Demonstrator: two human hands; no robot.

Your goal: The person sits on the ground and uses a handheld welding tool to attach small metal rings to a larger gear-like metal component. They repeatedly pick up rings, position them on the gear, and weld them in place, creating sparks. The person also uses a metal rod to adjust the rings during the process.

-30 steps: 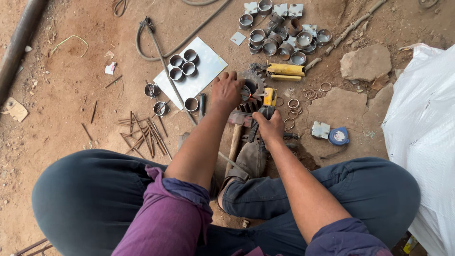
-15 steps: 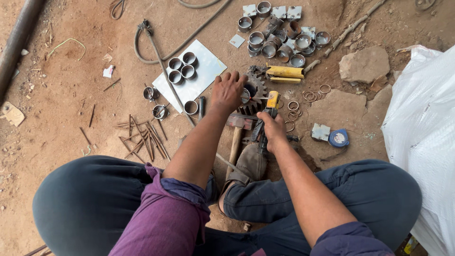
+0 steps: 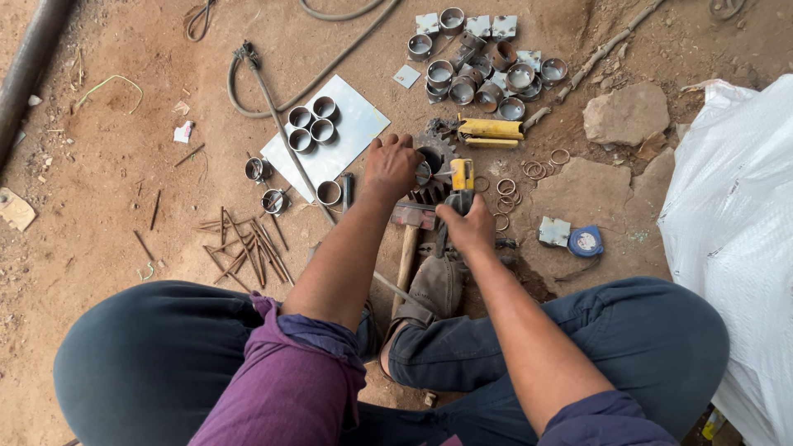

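My left hand (image 3: 390, 165) rests with curled fingers on a dark toothed gear (image 3: 431, 147) lying on the dirt, covering a short metal ring held against it. My right hand (image 3: 467, 225) is closed around a dark tool with a yellow part (image 3: 461, 175) that points at the gear. A hammer with a wooden handle (image 3: 405, 260) lies just under both hands, its head (image 3: 413, 215) between them. What the tool's tip touches is hidden by my left hand.
A shiny metal plate (image 3: 357, 124) carries three short pipe rings (image 3: 312, 124); more rings lie in a pile (image 3: 487, 70) beyond. Rusty rods (image 3: 248, 244) lie left, a hose (image 3: 273, 91) crosses the plate, a tape measure (image 3: 585, 241), rocks (image 3: 626, 113) and a white bag (image 3: 735, 239) are right.
Both hands stay at the gear and the tool almost unmoved; only the view has shifted slightly.
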